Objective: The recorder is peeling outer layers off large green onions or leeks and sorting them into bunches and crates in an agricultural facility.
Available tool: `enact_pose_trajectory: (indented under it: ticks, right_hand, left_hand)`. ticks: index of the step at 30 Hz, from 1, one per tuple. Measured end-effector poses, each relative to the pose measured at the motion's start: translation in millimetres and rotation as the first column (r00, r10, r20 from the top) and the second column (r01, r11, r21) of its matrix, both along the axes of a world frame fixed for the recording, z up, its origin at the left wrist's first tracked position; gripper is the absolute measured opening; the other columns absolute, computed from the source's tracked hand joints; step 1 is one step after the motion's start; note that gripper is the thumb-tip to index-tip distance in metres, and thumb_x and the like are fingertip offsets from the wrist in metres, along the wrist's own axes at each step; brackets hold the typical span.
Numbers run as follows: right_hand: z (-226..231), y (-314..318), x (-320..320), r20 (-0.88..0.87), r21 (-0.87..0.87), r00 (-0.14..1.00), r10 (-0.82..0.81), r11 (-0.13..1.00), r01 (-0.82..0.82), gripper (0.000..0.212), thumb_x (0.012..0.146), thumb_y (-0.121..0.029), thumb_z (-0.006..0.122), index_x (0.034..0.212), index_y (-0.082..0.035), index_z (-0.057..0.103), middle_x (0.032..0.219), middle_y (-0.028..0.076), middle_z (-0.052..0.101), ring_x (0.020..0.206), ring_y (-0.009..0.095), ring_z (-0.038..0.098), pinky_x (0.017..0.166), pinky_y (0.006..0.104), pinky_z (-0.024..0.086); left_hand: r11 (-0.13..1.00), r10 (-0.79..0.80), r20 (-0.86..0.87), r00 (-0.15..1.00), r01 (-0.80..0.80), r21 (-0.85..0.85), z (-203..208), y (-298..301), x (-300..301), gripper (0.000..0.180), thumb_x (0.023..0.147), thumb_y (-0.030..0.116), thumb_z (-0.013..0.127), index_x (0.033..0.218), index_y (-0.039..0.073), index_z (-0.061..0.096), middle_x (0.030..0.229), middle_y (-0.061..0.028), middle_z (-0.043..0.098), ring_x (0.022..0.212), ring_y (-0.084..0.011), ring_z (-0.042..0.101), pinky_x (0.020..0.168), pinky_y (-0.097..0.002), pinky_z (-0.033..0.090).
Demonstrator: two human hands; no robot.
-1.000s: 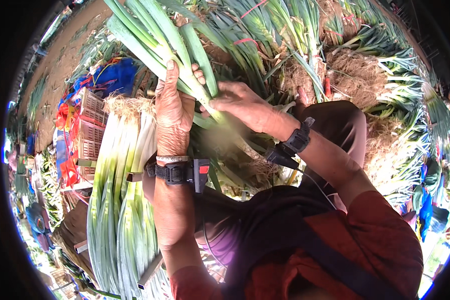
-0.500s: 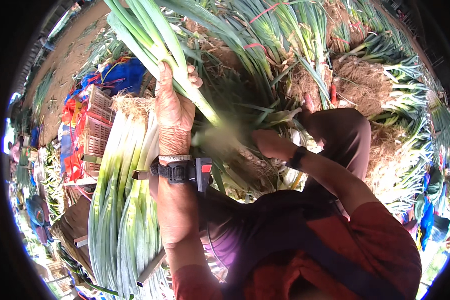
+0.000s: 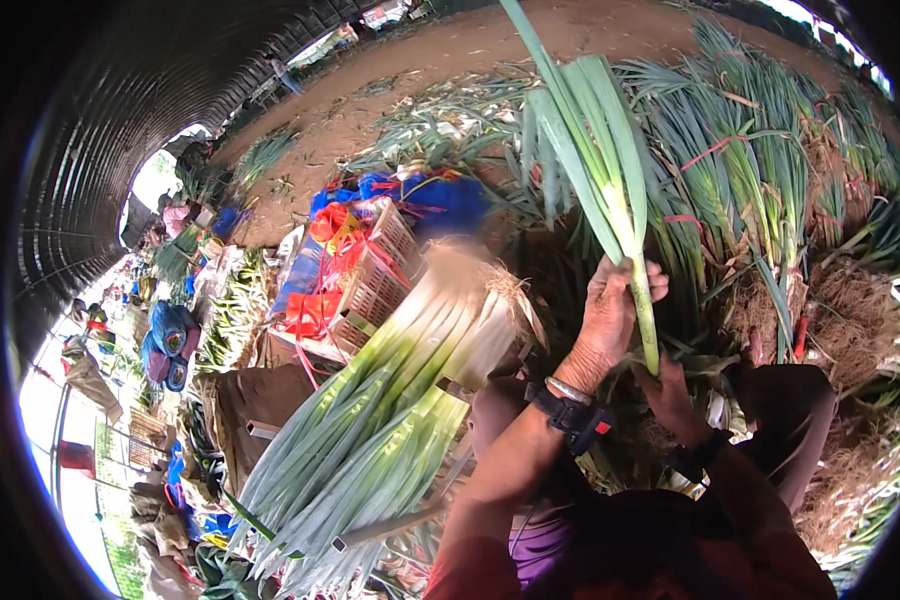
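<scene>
Two hands work a single green onion stalk (image 3: pixel 610 190) held upright at about one o'clock of the view, its long leaves fanning toward the top edge. The left hand (image 3: pixel 610 315), with a dark strap and a metal bangle at the wrist, is curled firmly around the pale lower shaft, fingers wrapped and pressed together. The right hand (image 3: pixel 670 395) sits just below at the root end, touching the stalk's base; whether its fingers pinch or merely brush the stalk cannot be told, as the hand is in shadow. A hard pull at the base could, by the look of it, snap the shaft or strip too many outer layers, and the tall leaves could crease against the tied bundles (image 3: pixel 760 190) behind. At eight o'clock a stack of cleaned onions (image 3: pixel 390 420) lies across the work surface, beside a plastic crate (image 3: pixel 380 285) at ten o'clock.
</scene>
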State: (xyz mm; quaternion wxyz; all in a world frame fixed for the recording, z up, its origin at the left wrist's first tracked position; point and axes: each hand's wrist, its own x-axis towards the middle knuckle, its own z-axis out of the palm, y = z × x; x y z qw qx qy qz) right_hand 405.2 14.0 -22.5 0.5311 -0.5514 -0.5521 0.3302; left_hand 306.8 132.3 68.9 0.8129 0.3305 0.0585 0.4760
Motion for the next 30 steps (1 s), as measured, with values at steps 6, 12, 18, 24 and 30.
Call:
enact_pose_trajectory:
  ticks: [6, 12, 18, 24, 30]
  right_hand:
    - [-20.2, 1.8, 14.2, -0.235, -0.138, 0.967, -0.093, 0.989, 0.061, 0.021, 0.097, -0.015, 0.049, 0.11, 0.0, 0.053, 0.1, 0.007, 0.057, 0.089, 0.012, 0.055, 0.077, 0.0228, 0.046]
    - [-15.3, 1.5, 10.3, -0.179, -0.12, 0.983, -0.029, 0.993, 0.007, 0.023, 0.098, -0.023, 0.049, 0.107, -0.003, 0.054, 0.093, 0.004, 0.056, 0.082, 0.008, 0.054, 0.07, 0.0196, 0.043]
    - [2.3, -6.5, 1.4, -0.338, -0.131, 0.937, 0.084, 0.982, -0.135, 0.008, 0.092, -0.006, 0.054, 0.1, -0.007, 0.056, 0.069, -0.004, 0.051, 0.055, 0.002, 0.043, 0.047, 0.0191, 0.034]
    - [23.9, -10.0, 4.7, -0.509, -0.134, 0.837, 0.201, 0.942, -0.307, 0.01, 0.09, -0.003, 0.054, 0.1, -0.006, 0.057, 0.063, -0.004, 0.049, 0.049, 0.003, 0.041, 0.043, 0.0197, 0.032]
    - [44.3, -12.9, -0.1, -0.6, -0.191, 0.778, 0.186, 0.911, -0.365, 0.013, 0.089, -0.003, 0.056, 0.102, -0.004, 0.055, 0.059, -0.002, 0.047, 0.047, 0.005, 0.039, 0.043, 0.0213, 0.032]
  left_hand:
    - [0.998, -0.056, -0.044, 0.997, 0.055, -0.043, 0.3, 4.6, 3.3, 0.038, 0.088, 0.023, 0.057, 0.12, 0.005, 0.048, 0.104, -0.0137, 0.062, 0.101, -0.032, 0.061, 0.095, -0.0512, 0.046]
    - [0.997, -0.064, -0.102, 0.993, 0.06, -0.05, -4.6, 7.4, 5.9, 0.032, 0.086, 0.018, 0.054, 0.114, 0.003, 0.052, 0.106, -0.0183, 0.064, 0.099, -0.0368, 0.063, 0.092, -0.0521, 0.048]
    - [0.991, -0.101, -0.048, 0.994, 0.096, -0.088, 5.8, 1.4, 1.1, 0.025, 0.087, 0.006, 0.043, 0.109, -0.001, 0.052, 0.1, -0.0203, 0.066, 0.099, -0.037, 0.063, 0.091, -0.0478, 0.05]
    - [0.986, -0.136, 0.004, 0.991, 0.136, -0.097, 20.6, -1.7, -2.3, 0.03, 0.083, 0.006, 0.043, 0.112, -0.001, 0.048, 0.101, -0.0208, 0.065, 0.1, -0.0397, 0.062, 0.092, -0.0502, 0.049]
    - [0.973, -0.104, 0.089, 0.991, 0.119, -0.195, 48.8, -19.0, 8.7, 0.025, 0.092, 0.02, 0.05, 0.109, 0.001, 0.049, 0.093, -0.0172, 0.065, 0.09, -0.0371, 0.065, 0.088, -0.0507, 0.052]
